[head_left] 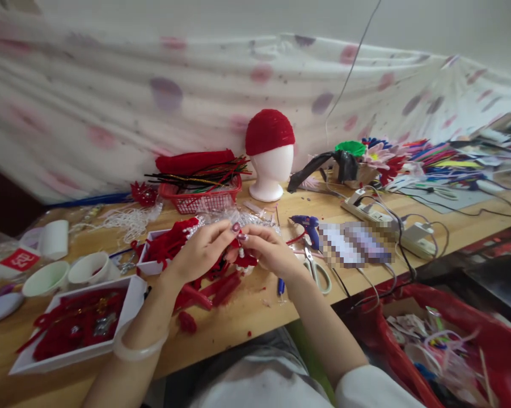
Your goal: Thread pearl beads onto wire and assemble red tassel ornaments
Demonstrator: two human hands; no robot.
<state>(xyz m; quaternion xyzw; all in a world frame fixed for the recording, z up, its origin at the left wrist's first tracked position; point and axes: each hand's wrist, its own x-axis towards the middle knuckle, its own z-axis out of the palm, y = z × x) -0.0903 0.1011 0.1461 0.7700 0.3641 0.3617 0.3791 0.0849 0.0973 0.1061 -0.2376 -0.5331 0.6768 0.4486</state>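
Left hand and right hand pinch a small red-and-white piece between fingertips above tabletop; scissors lie near blue glue gun.

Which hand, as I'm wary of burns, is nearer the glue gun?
Right. The right hand is just left of the glue gun in the picture, not touching it; the left hand is farther left, beyond the right.

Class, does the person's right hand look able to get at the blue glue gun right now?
Probably yes: the glue gun lies close to the right hand, with nothing tall between them. That hand is busy with a small red piece, though, so it may need to let go first.
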